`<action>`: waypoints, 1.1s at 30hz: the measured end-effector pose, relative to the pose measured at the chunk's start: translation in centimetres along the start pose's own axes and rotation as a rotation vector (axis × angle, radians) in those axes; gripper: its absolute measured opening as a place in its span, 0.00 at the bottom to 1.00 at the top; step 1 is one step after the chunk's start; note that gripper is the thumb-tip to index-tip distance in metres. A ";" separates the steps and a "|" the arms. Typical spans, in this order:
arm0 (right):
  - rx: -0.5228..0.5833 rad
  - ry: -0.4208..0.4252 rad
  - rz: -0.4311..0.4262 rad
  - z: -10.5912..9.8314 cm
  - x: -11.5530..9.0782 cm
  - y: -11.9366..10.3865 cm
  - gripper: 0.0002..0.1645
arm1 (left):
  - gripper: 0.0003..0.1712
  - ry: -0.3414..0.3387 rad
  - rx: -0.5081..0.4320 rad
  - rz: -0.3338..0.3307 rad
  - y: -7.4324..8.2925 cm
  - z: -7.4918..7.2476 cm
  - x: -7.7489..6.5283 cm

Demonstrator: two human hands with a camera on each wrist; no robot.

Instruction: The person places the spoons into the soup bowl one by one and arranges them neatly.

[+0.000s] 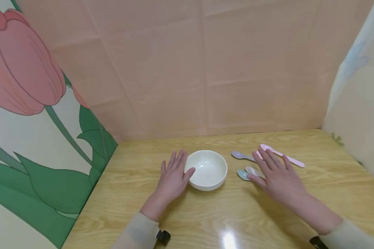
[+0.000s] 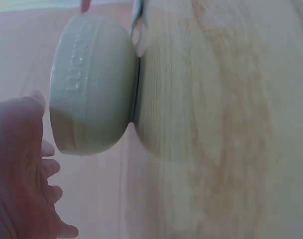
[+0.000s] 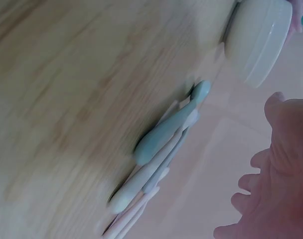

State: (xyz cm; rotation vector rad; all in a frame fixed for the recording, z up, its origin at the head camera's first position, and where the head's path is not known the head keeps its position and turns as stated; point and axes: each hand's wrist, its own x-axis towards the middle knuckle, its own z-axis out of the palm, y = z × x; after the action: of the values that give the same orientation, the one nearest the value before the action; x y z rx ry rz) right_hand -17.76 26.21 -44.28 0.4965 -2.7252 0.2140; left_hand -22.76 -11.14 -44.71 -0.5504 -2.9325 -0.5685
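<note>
A white bowl [image 1: 207, 171] stands upright on the wooden table, its side with raised lettering facing the left wrist view. My left hand [image 1: 172, 180] is at the bowl's left side, fingers extended, thumb overlapping the rim in the head view. Over the spoons on the right, my right hand [image 1: 283, 181] spreads its straight fingers and holds nothing. Its fingers partly hide a lavender spoon [image 1: 239, 155], a teal spoon [image 1: 242, 174] and a whitish spoon [image 1: 252, 171]. A pink spoon [image 1: 294, 162] lies just beyond the fingertips; another pink one is mostly hidden.
The wooden table [image 1: 205, 221] runs back to a pinkish, creased backdrop [image 1: 174, 69]. A panel with a large tulip picture [image 1: 31, 65] borders the left side, and a pale panel [image 1: 361, 121] the right.
</note>
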 end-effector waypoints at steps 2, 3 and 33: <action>-0.004 0.022 -0.007 0.0 -0.3 0.4 0.51 | 0.44 0.000 -0.026 -0.002 0.0 0.0 -0.1; -0.010 0.032 -0.010 0.0 -0.5 0.5 0.51 | 0.44 0.000 -0.042 -0.001 0.0 0.1 -0.1; 0.069 0.118 -0.089 -0.2 -4.7 3.6 0.55 | 0.37 0.010 -0.829 -0.206 0.1 2.0 -0.2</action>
State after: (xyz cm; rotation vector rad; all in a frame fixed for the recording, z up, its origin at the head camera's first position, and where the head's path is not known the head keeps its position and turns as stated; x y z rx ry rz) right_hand -14.94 31.03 -46.14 0.6032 -2.5822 0.3048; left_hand -22.65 -10.39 -46.54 -0.2858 -2.6437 -1.8171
